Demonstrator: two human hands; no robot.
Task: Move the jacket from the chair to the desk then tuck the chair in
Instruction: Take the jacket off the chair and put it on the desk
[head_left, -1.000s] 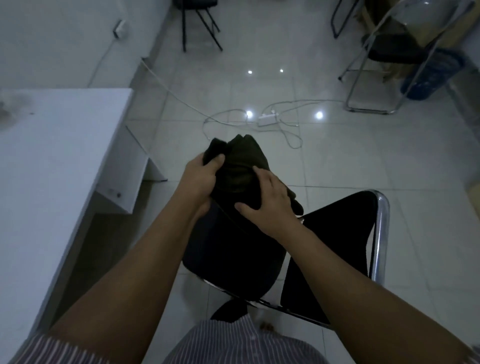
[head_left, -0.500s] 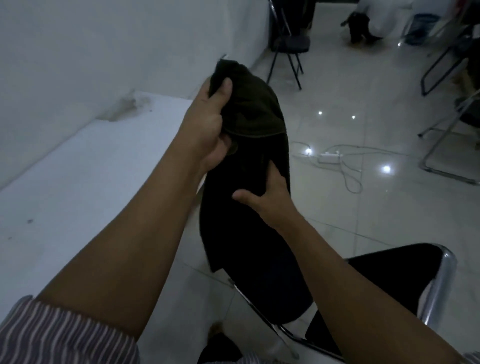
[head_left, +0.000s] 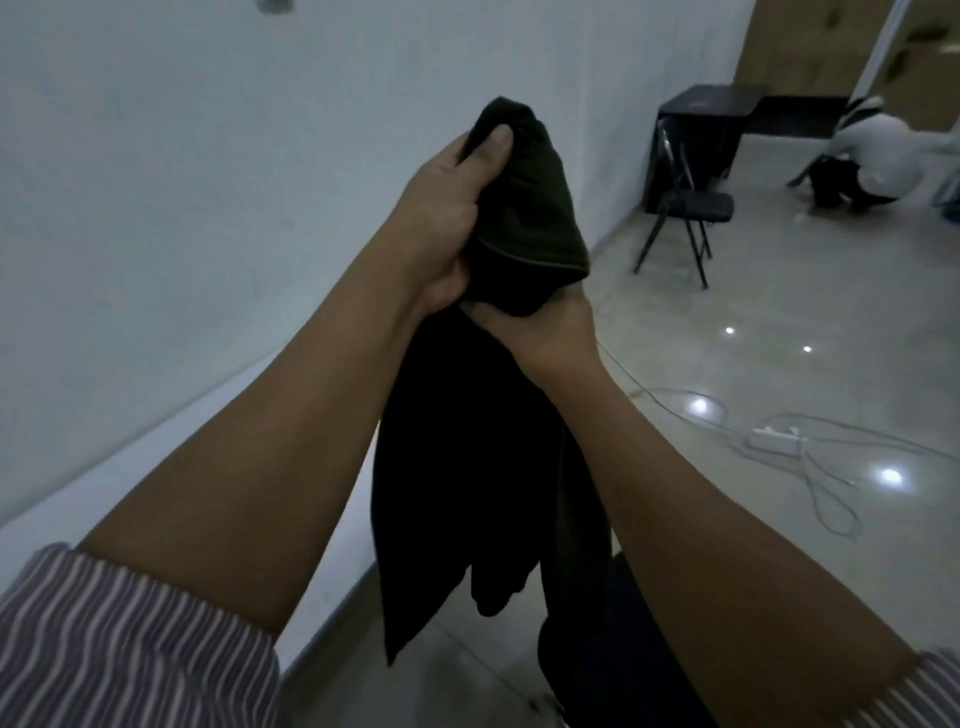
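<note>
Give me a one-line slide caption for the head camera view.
Both hands, left hand and right hand, hold the dark jacket lifted beside the white desk.

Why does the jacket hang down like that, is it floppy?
Probably very floppy: the jacket droops in loose folds below the left hand and right hand. It seems light, since both hands hold it high. Likely not slippery, as it stays bunched.
</note>
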